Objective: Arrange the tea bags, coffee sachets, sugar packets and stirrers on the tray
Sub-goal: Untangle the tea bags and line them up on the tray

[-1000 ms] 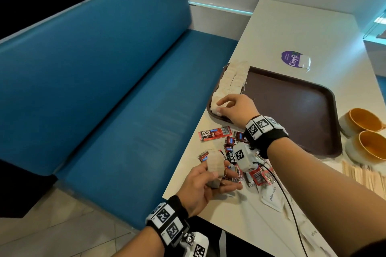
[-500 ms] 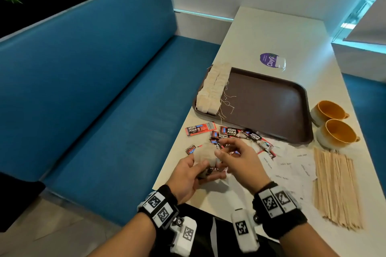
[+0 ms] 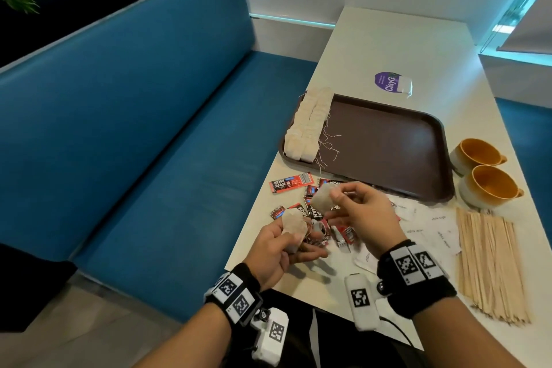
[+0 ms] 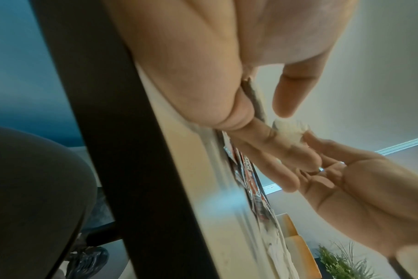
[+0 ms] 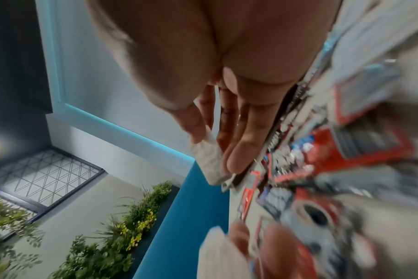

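Landmark: tray, brown, on the table. All positions ref. to it.
R hand: right hand just off the tray's near rim, above the table; thumb and fingers pinch one tea bag. Wrist view confirms the pinch on the bag's top edge.
L hand: left hand further from the tray, toward the table's near-left corner; fingers curled round the spare tea bags. How many: can't tell.
Tea bag row: tea bag row lies along the tray's left rim, long axis running near-to-far; strings trail inward onto the tray floor.
Key relation: the row's near end sits ahead and slightly left of the R hand. R hand is the nearer of the two, so judged to place; L hand acts as feeder.
Next move (est.): carry the bag fwd over the near rim, lay it parallel w/ the row, beside or at its near end.
Not yet on tray: coffee sachets scattered just off the near rim, under both hands; sugar packets off the near-right corner; stirrers beyond those, long axis near-to-far.
Risk: loose strings may snag the incoming bag.
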{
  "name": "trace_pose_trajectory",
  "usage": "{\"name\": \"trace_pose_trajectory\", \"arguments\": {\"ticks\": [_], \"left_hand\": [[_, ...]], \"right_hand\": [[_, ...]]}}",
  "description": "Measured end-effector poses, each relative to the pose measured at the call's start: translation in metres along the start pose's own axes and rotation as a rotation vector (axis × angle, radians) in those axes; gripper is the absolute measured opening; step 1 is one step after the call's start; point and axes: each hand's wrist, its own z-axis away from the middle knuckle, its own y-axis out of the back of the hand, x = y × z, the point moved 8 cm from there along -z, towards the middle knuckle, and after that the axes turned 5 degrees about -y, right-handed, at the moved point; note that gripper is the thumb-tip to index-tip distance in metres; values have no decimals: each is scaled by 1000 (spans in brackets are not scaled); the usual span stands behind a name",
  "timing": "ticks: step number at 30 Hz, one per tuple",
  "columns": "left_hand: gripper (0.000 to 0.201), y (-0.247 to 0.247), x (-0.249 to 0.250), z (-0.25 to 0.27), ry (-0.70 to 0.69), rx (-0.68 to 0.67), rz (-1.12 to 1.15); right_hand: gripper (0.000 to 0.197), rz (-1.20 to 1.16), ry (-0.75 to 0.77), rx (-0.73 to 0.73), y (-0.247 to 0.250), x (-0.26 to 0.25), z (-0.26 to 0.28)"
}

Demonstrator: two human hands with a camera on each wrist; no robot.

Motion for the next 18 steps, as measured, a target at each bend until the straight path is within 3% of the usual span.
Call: {"name": "trace_pose_trajectory", "arguments": {"ticks": [2,5,8,12,18], "left_hand": [[56,-1,1,0,3,-19,18],[63,0,-1,-1,13,-29,40],[60,4,-5,-3,29,-14,52],[57,9,-11,-3,54,0,-13],[38,14,-13,-4,80,39,-62]], "right_hand": [[6,6,61,60,11,-17,-19],[5,130,153,118,18,-42,-51],[3,258,176,112,10,-55,-87],[6,449,152,-9,-15,-52,-130],[13,739,156,-75,-41,-45,-163]]}}
